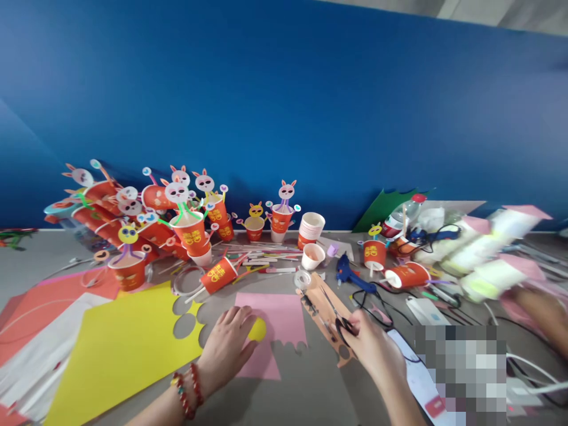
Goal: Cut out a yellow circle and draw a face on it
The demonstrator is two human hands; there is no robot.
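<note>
My left hand (pixel 225 346), with red beads on its wrist, is low over a pink paper sheet (pixel 284 313). Its thumb and forefinger close about the edge of a small yellow paper circle (pixel 258 329). To its left lies a big yellow sheet (pixel 128 343) with round holes cut in its edge. My right hand (pixel 370 340) has its fingers on the dark handles of scissors (pixel 341 324), whose blades point away over an orange paper strip (pixel 326 302). A dark slim tool (pixel 317 310) rests on that strip.
Red paper cups (pixel 189 234) with animal faces crowd the back left. Farther right are stacked cups (pixel 311 226), a blue glue gun (pixel 352 274), a bottle (pixel 406 214), white rolls (pixel 481 248), cables and a phone (pixel 417 373). Another person's arm (pixel 539 307) is at far right.
</note>
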